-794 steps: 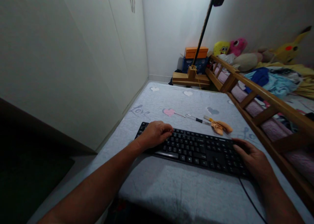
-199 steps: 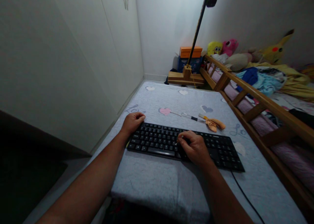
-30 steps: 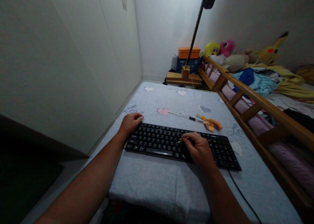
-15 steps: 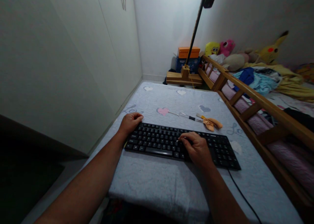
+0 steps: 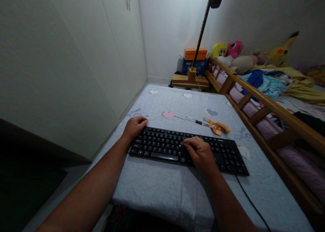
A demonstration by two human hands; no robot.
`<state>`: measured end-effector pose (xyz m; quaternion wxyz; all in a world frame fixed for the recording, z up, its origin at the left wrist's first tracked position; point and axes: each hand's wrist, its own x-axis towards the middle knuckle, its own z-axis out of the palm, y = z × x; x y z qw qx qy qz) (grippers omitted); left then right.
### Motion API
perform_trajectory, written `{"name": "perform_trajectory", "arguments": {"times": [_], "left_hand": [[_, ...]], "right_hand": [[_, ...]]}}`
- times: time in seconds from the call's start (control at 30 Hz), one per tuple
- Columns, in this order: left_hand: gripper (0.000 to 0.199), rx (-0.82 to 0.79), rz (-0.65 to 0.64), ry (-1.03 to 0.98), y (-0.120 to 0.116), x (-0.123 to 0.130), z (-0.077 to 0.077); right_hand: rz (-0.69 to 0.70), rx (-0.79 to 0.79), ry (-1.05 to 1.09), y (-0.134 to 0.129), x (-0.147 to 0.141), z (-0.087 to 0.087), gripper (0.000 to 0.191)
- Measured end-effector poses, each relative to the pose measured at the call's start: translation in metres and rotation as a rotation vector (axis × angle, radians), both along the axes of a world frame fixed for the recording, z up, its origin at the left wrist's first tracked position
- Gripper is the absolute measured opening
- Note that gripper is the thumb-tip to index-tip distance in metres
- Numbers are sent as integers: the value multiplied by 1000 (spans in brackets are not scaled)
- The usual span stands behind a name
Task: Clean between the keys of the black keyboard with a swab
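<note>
A black keyboard (image 5: 162,144) lies across the cloth-covered table. Its far left corner is gripped by my left hand (image 5: 135,127), with the fingers closed on the edge. My right hand (image 5: 200,152) is closed in a pinch over the right-middle keys, holding a thin cotton swab (image 5: 180,145) whose white tip points left at the keys. Past the keyboard lie another cotton swab (image 5: 179,117), a wire keycap puller (image 5: 198,122) with a black middle, a small yellow-handled brush (image 5: 207,120) and a crumpled orange cloth (image 5: 218,127).
The keyboard cable (image 5: 251,201) runs off the near right side. A wooden bed rail (image 5: 254,93) borders the table (image 5: 162,181) on the right, and a pale wardrobe (image 5: 101,56) stands at the left. Behind are a pole on a wooden base (image 5: 180,79) and stacked boxes (image 5: 195,54).
My right hand has shifted slightly left along the keys with the cotton swab. My left hand and the keyboard stay in place.
</note>
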<state>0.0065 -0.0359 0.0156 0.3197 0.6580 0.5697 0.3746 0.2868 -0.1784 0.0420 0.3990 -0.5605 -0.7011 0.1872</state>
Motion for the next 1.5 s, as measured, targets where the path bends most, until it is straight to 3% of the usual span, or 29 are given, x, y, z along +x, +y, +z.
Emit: {"name": "perform_trajectory", "arguments": {"times": [0.37, 1.5], "left_hand": [[30, 9, -13, 6, 2, -1, -3], [30, 13, -1, 21, 1, -1, -1]], "right_hand": [[-68, 1, 3, -2, 11, -1, 15], [-32, -20, 6, -3, 10, 0, 14]]}}
